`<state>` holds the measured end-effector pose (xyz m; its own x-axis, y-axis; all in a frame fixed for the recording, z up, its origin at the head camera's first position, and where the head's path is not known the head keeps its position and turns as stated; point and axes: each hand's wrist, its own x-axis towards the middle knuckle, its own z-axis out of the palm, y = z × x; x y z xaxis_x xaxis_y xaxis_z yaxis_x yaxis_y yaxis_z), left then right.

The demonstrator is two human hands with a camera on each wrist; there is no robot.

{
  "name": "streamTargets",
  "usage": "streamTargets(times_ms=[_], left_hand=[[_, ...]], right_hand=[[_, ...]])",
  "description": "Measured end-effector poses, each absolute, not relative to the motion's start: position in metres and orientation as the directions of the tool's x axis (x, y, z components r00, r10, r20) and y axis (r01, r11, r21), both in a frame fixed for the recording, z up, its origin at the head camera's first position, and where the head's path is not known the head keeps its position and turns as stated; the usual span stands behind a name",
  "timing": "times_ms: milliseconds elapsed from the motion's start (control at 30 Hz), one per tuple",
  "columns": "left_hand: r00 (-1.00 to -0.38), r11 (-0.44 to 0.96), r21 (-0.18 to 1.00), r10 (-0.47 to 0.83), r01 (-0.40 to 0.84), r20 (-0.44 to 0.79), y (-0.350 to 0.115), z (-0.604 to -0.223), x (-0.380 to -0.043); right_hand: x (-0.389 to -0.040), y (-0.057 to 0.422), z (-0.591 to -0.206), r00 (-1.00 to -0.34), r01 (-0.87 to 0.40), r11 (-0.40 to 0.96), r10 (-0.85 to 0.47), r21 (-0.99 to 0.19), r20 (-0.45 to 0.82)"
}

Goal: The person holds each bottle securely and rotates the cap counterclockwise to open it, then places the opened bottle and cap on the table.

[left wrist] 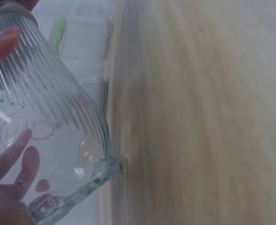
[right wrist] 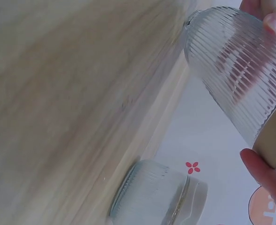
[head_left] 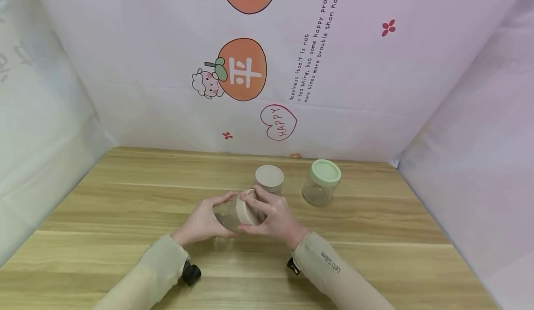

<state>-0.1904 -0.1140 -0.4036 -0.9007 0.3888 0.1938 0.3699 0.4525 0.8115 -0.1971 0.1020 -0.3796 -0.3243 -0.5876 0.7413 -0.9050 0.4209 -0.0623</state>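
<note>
Left grip [head_left: 203,220] clamped round a tilted jar [head_left: 226,215]; right grip [head_left: 276,217] on its beige lid [head_left: 244,213]. Beyond right grip, on surface [head_left: 137,189]: white-lidded jar [head_left: 270,177]; farther right, green-lidded jar [head_left: 320,187]. Right sleeve [head_left: 329,273], behind its grip, reads "LetsSlim". Backdrop heart [head_left: 279,122] beyond both grips: "HAPPY". Left wrist view alone shows that word through the jar's glass.

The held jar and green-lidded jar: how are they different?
The held jar has a beige lid; the green-lidded jar has a green one. The held jar is tilted between the left hand and right hand, while the green-lidded jar stands upright on the table. Both are see-through.
</note>
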Motion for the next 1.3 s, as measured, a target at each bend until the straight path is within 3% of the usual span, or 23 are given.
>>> streamTargets(times_ms=[300, 1300], left_hand=[[-0.887, 0.437, 0.821, 0.430, 0.368, 0.170, -0.118, -0.402, -0.191], [-0.830, 0.380, 0.847, 0.545, 0.371, 0.120, -0.122, -0.399, -0.184]], right_hand=[[-0.199, 0.105, -0.377, -0.266, -0.911, 0.412, -0.645, 0.032, 0.716], [-0.187, 0.117, -0.369, -0.208, -0.937, 0.334, -0.763, 0.099, 0.612]])
